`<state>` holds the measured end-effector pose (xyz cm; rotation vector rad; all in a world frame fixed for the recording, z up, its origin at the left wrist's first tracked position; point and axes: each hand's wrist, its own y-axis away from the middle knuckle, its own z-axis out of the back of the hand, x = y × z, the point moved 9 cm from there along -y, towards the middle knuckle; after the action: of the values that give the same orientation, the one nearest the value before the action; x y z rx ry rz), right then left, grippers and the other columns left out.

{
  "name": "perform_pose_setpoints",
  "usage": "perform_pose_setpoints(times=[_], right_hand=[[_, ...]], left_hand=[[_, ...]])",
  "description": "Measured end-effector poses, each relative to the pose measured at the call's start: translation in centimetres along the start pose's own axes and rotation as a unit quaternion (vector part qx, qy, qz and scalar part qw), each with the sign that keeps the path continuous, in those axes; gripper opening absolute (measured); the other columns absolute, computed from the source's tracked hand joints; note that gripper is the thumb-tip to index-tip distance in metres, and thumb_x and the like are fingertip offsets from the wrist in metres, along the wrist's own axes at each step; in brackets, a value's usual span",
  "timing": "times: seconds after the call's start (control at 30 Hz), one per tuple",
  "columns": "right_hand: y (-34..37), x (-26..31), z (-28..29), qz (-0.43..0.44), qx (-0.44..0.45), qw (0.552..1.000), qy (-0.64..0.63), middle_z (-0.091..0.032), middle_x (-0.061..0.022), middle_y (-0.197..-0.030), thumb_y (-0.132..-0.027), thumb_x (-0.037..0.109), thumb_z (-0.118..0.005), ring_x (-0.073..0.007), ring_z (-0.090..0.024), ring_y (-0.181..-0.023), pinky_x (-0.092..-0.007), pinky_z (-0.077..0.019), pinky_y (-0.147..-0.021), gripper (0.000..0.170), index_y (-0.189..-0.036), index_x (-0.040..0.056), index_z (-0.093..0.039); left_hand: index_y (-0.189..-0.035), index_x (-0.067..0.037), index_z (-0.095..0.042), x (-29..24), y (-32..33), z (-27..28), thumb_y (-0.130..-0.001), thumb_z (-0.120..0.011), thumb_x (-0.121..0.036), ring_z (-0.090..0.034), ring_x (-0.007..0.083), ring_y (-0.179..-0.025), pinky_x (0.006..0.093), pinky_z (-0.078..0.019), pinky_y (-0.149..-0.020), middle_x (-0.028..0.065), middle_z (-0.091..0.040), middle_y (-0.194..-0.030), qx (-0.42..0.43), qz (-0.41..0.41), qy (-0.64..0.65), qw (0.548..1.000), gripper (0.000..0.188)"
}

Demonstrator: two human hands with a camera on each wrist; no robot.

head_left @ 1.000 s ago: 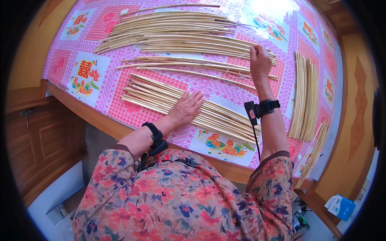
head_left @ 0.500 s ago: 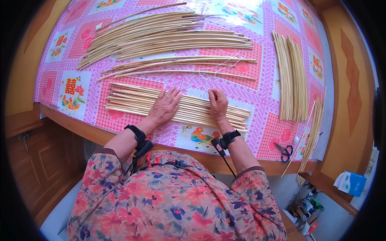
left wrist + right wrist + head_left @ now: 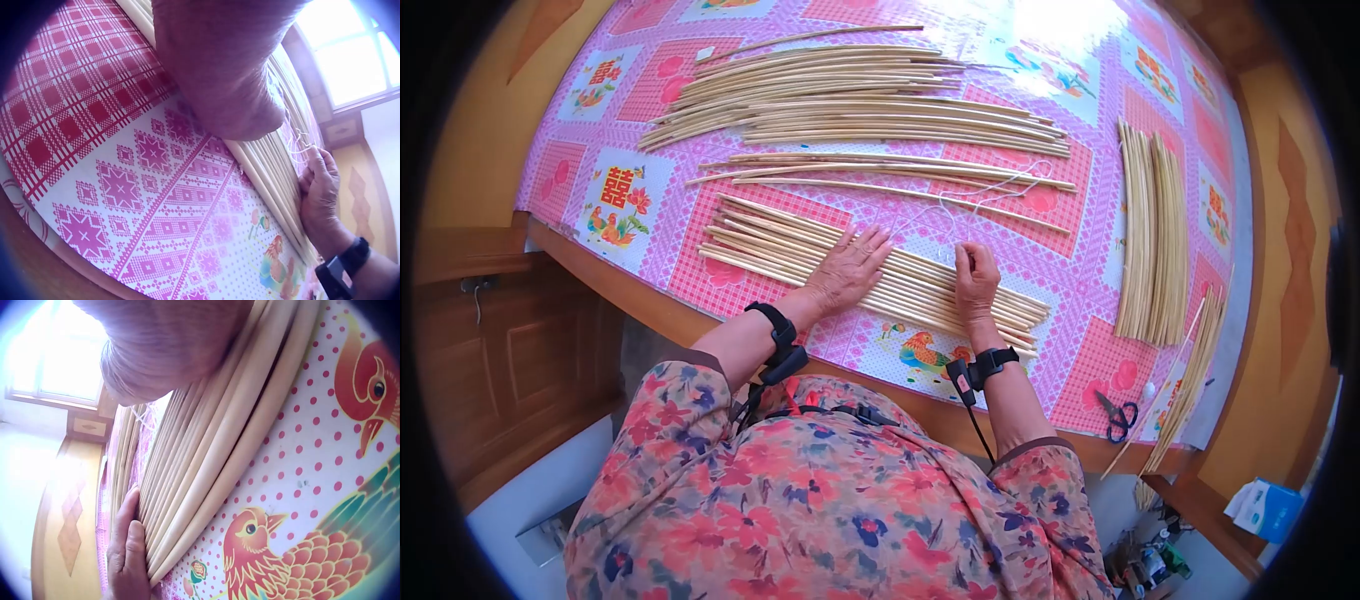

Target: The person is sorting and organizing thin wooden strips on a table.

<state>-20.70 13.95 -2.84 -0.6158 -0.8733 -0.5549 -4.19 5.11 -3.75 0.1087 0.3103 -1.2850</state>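
Note:
A row of pale sticks [image 3: 790,243] lies side by side near the table's front edge. Across its middle my left hand [image 3: 846,272] rests flat, fingers extended. Over the row's right part is my right hand [image 3: 977,283], fingers curled and thumb against them, pinching a thin white string [image 3: 945,212]. In the left wrist view the right hand [image 3: 322,190] pinches the string [image 3: 300,149] at its fingertips, beside the sticks [image 3: 269,181]. The right wrist view shows the left hand [image 3: 130,562] against the row's far side [image 3: 187,469].
Behind the row lie a few loose sticks [image 3: 880,168] and a large pile [image 3: 820,75], with string loops on the cloth. Two bundles [image 3: 1152,240] stand lengthwise at the right, near thin sticks [image 3: 1190,375] and scissors [image 3: 1117,414]. The table edge [image 3: 650,310] runs in front.
My right hand has come down from over the far sticks to the near row, drawing the string closer. My left hand has stayed on the row. The head view has shifted.

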Motion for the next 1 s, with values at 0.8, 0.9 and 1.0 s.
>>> perform_pose_setpoints(times=[0.8,0.9,1.0], right_hand=[[-5.0,12.2,12.4,0.149,0.267,0.831,0.466,-0.054,-0.0114,-0.068,-0.078,0.013,-0.051,-0.0289,-0.058,-0.063,-0.0388,-0.0468,-0.057,0.009,-0.073,0.0054,-0.052],[-4.2,12.6,12.9,0.127,0.292,0.806,0.499,-0.056,-0.0125,-0.07,-0.076,0.012,-0.052,-0.0296,-0.058,-0.066,-0.039,-0.0461,-0.06,0.009,-0.074,0.0043,-0.053],[-4.1,13.2,14.7,0.105,0.298,0.778,0.542,-0.056,-0.013,-0.07,-0.075,0.012,-0.052,-0.0308,-0.057,-0.068,-0.0391,-0.0456,-0.061,0.008,-0.075,0.004,-0.053]], left_hand=[[-0.126,0.0,-0.034,0.0,0.2,0.0,-0.087,-0.037,-0.02,-0.023,0.0259,-0.129,0.0436,-0.0092,-0.106,0.0145,-0.033,-0.134,-0.007,-0.002,0.047,0.999,0.044],[-0.127,-0.001,-0.035,0.1,0.2,0.1,-0.087,-0.037,-0.021,-0.023,0.0257,-0.129,0.0427,-0.009,-0.106,0.0137,-0.032,-0.134,-0.019,-0.003,0.031,0.999,0.045],[-0.127,-0.002,-0.035,0.2,0.2,-0.2,-0.087,-0.038,-0.023,-0.024,0.025,-0.129,0.0424,-0.0092,-0.106,0.0133,-0.033,-0.134,-0.021,0.001,0.022,1.0,0.045]])
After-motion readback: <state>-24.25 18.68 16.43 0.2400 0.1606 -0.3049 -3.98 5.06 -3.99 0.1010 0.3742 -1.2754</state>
